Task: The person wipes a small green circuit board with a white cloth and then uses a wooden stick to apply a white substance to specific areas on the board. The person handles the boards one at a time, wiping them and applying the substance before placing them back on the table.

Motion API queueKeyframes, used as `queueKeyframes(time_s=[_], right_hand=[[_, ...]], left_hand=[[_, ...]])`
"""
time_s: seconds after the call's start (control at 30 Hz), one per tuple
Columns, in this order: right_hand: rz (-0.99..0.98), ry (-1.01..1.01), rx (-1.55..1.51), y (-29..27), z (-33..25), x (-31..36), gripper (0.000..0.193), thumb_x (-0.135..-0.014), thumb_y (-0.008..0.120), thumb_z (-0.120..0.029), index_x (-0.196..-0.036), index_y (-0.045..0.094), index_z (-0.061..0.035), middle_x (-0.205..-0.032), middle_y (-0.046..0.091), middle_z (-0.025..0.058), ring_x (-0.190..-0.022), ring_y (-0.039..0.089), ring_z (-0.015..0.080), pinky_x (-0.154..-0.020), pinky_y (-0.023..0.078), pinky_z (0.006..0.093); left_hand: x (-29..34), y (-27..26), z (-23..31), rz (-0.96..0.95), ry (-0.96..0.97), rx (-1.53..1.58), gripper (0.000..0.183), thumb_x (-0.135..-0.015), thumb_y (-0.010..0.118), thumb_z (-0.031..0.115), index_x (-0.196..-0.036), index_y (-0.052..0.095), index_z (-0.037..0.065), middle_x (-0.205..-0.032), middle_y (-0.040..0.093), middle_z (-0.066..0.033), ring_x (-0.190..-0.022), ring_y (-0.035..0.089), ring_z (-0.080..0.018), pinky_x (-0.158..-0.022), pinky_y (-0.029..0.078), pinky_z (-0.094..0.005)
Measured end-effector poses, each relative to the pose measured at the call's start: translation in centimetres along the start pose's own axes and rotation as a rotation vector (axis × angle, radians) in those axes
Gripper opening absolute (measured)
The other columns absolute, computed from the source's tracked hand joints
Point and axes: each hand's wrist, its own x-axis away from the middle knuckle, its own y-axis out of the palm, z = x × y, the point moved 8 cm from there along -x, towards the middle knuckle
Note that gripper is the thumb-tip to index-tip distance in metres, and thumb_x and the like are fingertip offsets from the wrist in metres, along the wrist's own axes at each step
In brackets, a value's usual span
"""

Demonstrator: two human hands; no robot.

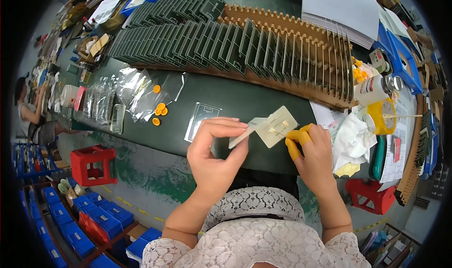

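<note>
My left hand [215, 148] pinches a thin pale card [241, 139], seen nearly edge-on, between thumb and fingers. Just right of it, a cream square card [277, 128] with rounded corners and small gold-coloured marks is tilted above the table. My right hand [313, 150], with yellow finger cots on its thumb and a finger, grips this card's right edge. On the table beyond my left hand lies a flat panel [202, 117] with a dark face and pale border.
Across the back, a brown slotted rack [292, 87] holds rows of dark upright boards [188, 42]. Orange finger cots [161, 109] and clear plastic bags [136, 89] lie left. At right are a white bottle [372, 90], yellow tape [380, 117] and crumpled white cloth [352, 141].
</note>
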Motion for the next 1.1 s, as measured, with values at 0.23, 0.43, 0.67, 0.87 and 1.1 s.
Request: queueKeyframes(time_s=[0.23,0.43,0.67,0.87,1.1], right_hand=[[0.106,0.098,-0.328,-3.2,-0.7,0.1,0.023,-0.073,0.076,0.002,-0.092,0.066,-0.0037,-0.086,0.057,0.0100,-0.078,0.055,0.0259,-0.068,0.043,0.0350],[0.143,0.098,-0.625,-4.8,-3.4,0.7,0.026,-0.073,0.079,0.002,-0.096,0.068,-0.0038,-0.085,0.060,0.0092,-0.074,0.056,0.0217,-0.062,0.045,0.0292],[0.162,0.069,-0.618,-4.4,-4.6,0.3,0.027,-0.072,0.080,0.001,-0.096,0.068,-0.0033,-0.086,0.062,0.0100,-0.073,0.053,0.0233,-0.062,0.042,0.0315],[0.168,0.059,-0.595,-4.2,-4.7,0.3,0.027,-0.073,0.080,0.000,-0.097,0.068,-0.0032,-0.086,0.062,0.0102,-0.074,0.053,0.0239,-0.063,0.042,0.0320],[0.157,0.064,-0.587,-4.0,-4.7,0.2,0.028,-0.073,0.080,0.000,-0.098,0.067,-0.0033,-0.086,0.061,0.0102,-0.074,0.053,0.0242,-0.063,0.042,0.0323]], left_hand=[[0.2,-0.1,1.1,0.022,0.163,-0.151,0.028,-0.065,0.075,-0.007,-0.088,0.066,0.006,-0.096,0.072,-0.0057,-0.097,0.067,-0.0266,-0.089,0.046,-0.0357],[0.5,0.4,2.3,0.001,0.254,-0.260,0.030,-0.065,0.074,-0.010,-0.089,0.064,0.006,-0.096,0.071,-0.0073,-0.098,0.066,-0.0267,-0.090,0.047,-0.0364],[0.7,0.5,3.0,-0.002,0.297,-0.307,0.031,-0.065,0.074,-0.011,-0.089,0.063,0.006,-0.096,0.071,-0.0078,-0.097,0.066,-0.0268,-0.092,0.047,-0.0364],[0.8,0.4,2.7,0.007,0.284,-0.282,0.031,-0.065,0.072,-0.012,-0.090,0.063,0.005,-0.096,0.071,-0.0081,-0.097,0.066,-0.0270,-0.090,0.048,-0.0368],[0.8,0.4,2.6,0.005,0.291,-0.273,0.031,-0.065,0.071,-0.012,-0.089,0.063,0.005,-0.096,0.071,-0.0083,-0.096,0.066,-0.0274,-0.090,0.048,-0.0368]])
